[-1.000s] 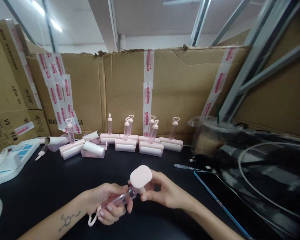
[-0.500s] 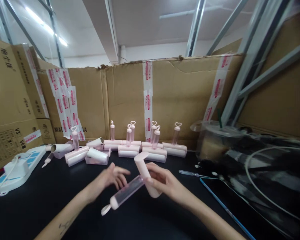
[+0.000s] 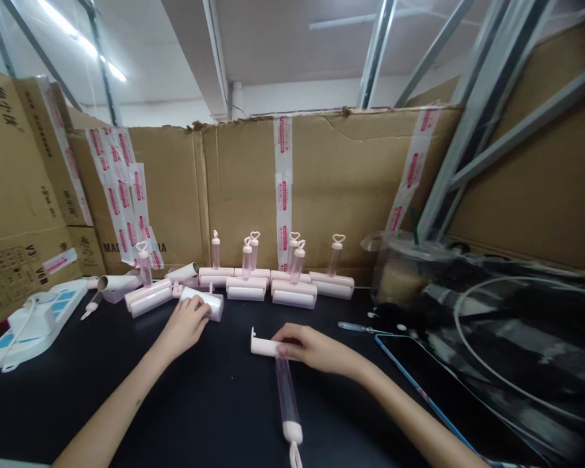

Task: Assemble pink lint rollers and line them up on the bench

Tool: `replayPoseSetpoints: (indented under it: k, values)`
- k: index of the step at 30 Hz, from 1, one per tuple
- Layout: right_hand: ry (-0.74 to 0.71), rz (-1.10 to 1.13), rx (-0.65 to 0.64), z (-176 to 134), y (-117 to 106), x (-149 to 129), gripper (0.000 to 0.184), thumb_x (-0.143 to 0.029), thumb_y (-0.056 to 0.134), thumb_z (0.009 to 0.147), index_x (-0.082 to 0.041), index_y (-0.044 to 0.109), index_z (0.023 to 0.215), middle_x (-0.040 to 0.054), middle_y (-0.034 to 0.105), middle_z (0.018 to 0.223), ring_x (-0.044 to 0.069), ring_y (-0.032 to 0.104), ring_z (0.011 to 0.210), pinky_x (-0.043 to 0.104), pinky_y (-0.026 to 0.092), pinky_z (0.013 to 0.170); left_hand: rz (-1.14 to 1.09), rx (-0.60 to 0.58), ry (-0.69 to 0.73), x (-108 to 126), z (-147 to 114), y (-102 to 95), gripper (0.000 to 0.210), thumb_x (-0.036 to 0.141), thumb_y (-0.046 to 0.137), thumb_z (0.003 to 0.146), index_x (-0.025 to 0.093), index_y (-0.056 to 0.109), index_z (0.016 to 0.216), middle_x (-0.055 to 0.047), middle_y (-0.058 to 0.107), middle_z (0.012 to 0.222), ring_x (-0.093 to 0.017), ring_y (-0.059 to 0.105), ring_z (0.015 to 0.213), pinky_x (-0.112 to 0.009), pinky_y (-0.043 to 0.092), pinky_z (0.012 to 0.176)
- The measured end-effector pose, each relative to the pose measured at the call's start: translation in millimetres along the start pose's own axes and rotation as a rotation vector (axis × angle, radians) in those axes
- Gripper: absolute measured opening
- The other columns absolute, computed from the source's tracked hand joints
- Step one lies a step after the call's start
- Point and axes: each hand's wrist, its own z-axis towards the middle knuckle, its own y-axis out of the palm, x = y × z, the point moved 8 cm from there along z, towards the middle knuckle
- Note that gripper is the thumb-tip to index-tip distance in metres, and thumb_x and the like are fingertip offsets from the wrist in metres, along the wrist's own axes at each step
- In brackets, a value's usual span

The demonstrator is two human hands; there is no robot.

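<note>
My right hand (image 3: 305, 348) is closed around the pink frame of a lint roller (image 3: 264, 346). From it a clear tubular handle (image 3: 286, 390) with a pink end cap and loop points down toward me; no white roll shows on this frame. Over to the left, my left hand (image 3: 188, 322) has its fingers curled over a white lint roll (image 3: 202, 299), which lies with a clear cover among the other parts. Part of that roll is hidden by the fingers.
Several assembled lint rollers (image 3: 295, 294) stand along the cardboard wall (image 3: 244, 182), handles up. At left are a loose roll (image 3: 119, 283) and a power strip (image 3: 53, 331). A phone (image 3: 433, 383), a drink cup (image 3: 402, 279) and a white cable (image 3: 461, 305) occupy the right.
My left hand has moved left and back, from beside the handle onto the white lint roll. The lint roller in my right hand has turned, its frame now nearly level and its handle toward me.
</note>
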Motion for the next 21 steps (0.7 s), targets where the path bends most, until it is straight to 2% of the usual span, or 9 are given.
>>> replayPoseSetpoints:
  k: [2, 5, 7, 9, 12, 14, 16, 19, 21]
  values:
    - [-0.013, -0.039, 0.076, 2, -8, -4, 0.031, -0.037, 0.053, 0.082, -0.018, 0.061, 0.105, 0.0071, 0.063, 0.099, 0.02, 0.059, 0.088, 0.032, 0.046, 0.08, -0.025, 0.017, 0.077, 25, 1, 1.1, 0.016, 0.021, 0.04, 0.086, 0.02, 0.056, 0.091, -0.005, 0.054, 0.093, -0.021, 0.052, 0.084, -0.034, 0.041, 0.075]
    - [-0.108, -0.084, 0.251, 13, -27, -22, 0.034, -0.033, 0.051, 0.084, -0.018, 0.054, 0.115, 0.0084, 0.06, 0.108, 0.019, 0.056, 0.096, 0.034, 0.044, 0.087, -0.065, 0.067, 0.173, 63, 1, 0.1, 0.016, 0.021, 0.039, 0.087, 0.02, 0.055, 0.088, -0.004, 0.056, 0.088, -0.02, 0.054, 0.081, -0.033, 0.04, 0.073]
    - [-0.168, -0.104, 0.264, 30, -27, -35, 0.034, -0.029, 0.05, 0.085, -0.018, 0.051, 0.117, 0.0085, 0.058, 0.111, 0.019, 0.055, 0.099, 0.033, 0.043, 0.088, -0.138, 0.096, 0.193, 82, 0, -1.2, 0.015, 0.02, 0.039, 0.087, 0.021, 0.054, 0.091, -0.004, 0.058, 0.087, -0.02, 0.055, 0.082, -0.034, 0.04, 0.074]
    - [-0.162, -0.138, 0.229, 52, -18, -40, 0.035, -0.029, 0.052, 0.083, -0.017, 0.052, 0.116, 0.0094, 0.059, 0.11, 0.02, 0.055, 0.099, 0.034, 0.043, 0.086, -0.292, 0.102, 0.166, 90, 0, -1.6, 0.014, 0.021, 0.042, 0.085, 0.02, 0.051, 0.097, -0.004, 0.058, 0.087, -0.019, 0.056, 0.082, -0.034, 0.042, 0.074]
    - [-0.117, -0.162, 0.239, 79, -7, -38, 0.034, -0.036, 0.055, 0.081, -0.014, 0.059, 0.107, 0.0127, 0.06, 0.102, 0.025, 0.056, 0.094, 0.038, 0.042, 0.083, -0.609, 0.058, 0.125, 86, -3, 2.7, 0.016, 0.022, 0.046, 0.082, 0.02, 0.046, 0.098, -0.003, 0.058, 0.088, -0.016, 0.057, 0.081, -0.029, 0.044, 0.075]
    - [-0.11, -0.155, 0.245, 89, -2, -36, 0.034, -0.04, 0.062, 0.076, -0.013, 0.063, 0.096, 0.0121, 0.061, 0.094, 0.026, 0.056, 0.089, 0.038, 0.043, 0.079, -0.742, 0.079, 0.095, 76, -4, 3.5, 0.012, 0.022, 0.046, 0.081, 0.021, 0.045, 0.093, -0.001, 0.056, 0.084, -0.014, 0.057, 0.078, -0.027, 0.044, 0.073]
    - [-0.129, -0.13, 0.252, 91, -4, -36, 0.034, -0.042, 0.067, 0.07, -0.014, 0.064, 0.088, 0.0096, 0.061, 0.09, 0.024, 0.056, 0.087, 0.036, 0.043, 0.079, -0.778, 0.23, -0.016, 55, -5, -1.6, 0.011, 0.024, 0.048, 0.081, 0.021, 0.046, 0.091, 0.0, 0.052, 0.081, -0.014, 0.055, 0.075, -0.028, 0.044, 0.073]
    - [-0.176, -0.06, 0.283, 84, -13, -44, 0.04, -0.047, 0.061, 0.076, -0.017, 0.059, 0.103, 0.0075, 0.059, 0.101, 0.02, 0.055, 0.093, 0.032, 0.044, 0.082, -0.791, 0.498, -0.215, 23, -10, -12.1, 0.033, 0.03, 0.058, 0.075, 0.02, 0.041, 0.101, -0.005, 0.051, 0.093, -0.018, 0.054, 0.087, -0.033, 0.043, 0.08]
    - [-0.243, 0.073, 0.265, 79, -15, -56, 0.043, -0.046, 0.053, 0.083, -0.019, 0.051, 0.116, 0.0072, 0.056, 0.111, 0.017, 0.055, 0.098, 0.029, 0.044, 0.083, -0.853, 0.518, -0.223, 18, -9, -15.0, 0.056, 0.03, 0.066, 0.069, 0.021, 0.032, 0.113, -0.009, 0.05, 0.108, -0.021, 0.052, 0.101, -0.036, 0.041, 0.088]
